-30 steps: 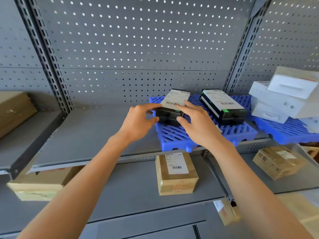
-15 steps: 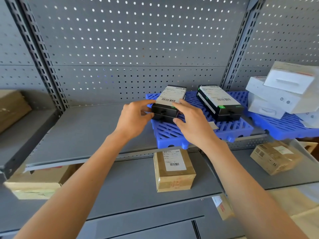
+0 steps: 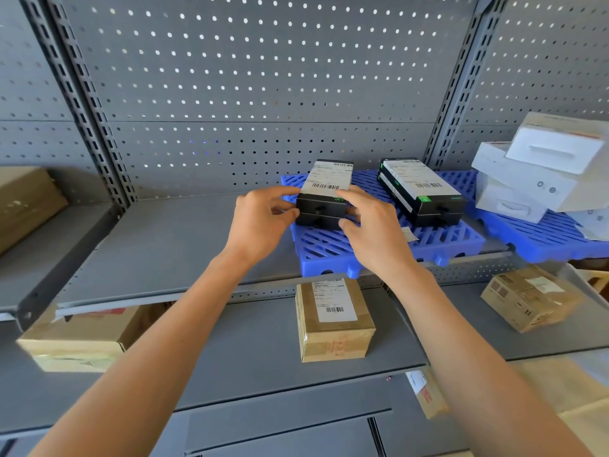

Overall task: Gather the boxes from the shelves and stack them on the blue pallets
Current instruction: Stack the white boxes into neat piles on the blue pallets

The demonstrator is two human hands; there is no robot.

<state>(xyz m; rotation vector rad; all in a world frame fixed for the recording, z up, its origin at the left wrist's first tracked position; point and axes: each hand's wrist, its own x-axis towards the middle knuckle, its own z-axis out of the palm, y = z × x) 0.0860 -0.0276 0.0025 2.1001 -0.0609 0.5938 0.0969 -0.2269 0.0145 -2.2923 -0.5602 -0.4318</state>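
Two stacked black boxes (image 3: 324, 196) sit on the left blue pallet (image 3: 379, 245), upper shelf. Left hand (image 3: 260, 222) and right hand (image 3: 372, 229) each grip the stack's near end, fingers curled on its sides. A second black stack (image 3: 421, 189) lies just right, apart. White boxes (image 3: 540, 173) are on the next pallet (image 3: 540, 235).

A stockroom or warehouse storage bay is shown. Grey metal shelving (image 3: 171, 245) is backed by perforated panels (image 3: 250, 77) and held by slotted uprights (image 3: 458, 103). Blue plastic pallets (image 3: 333, 255) are laid on the upper shelf, and black boxes (image 3: 324, 199) with barcode shipping labels are stacked on them, beside white cartons (image 3: 527, 179). Taped brown cardboard parcels (image 3: 333, 321), also labelled, are kept on the lower shelf. The print on the labels is too small to be read, so the goods cannot be identified.
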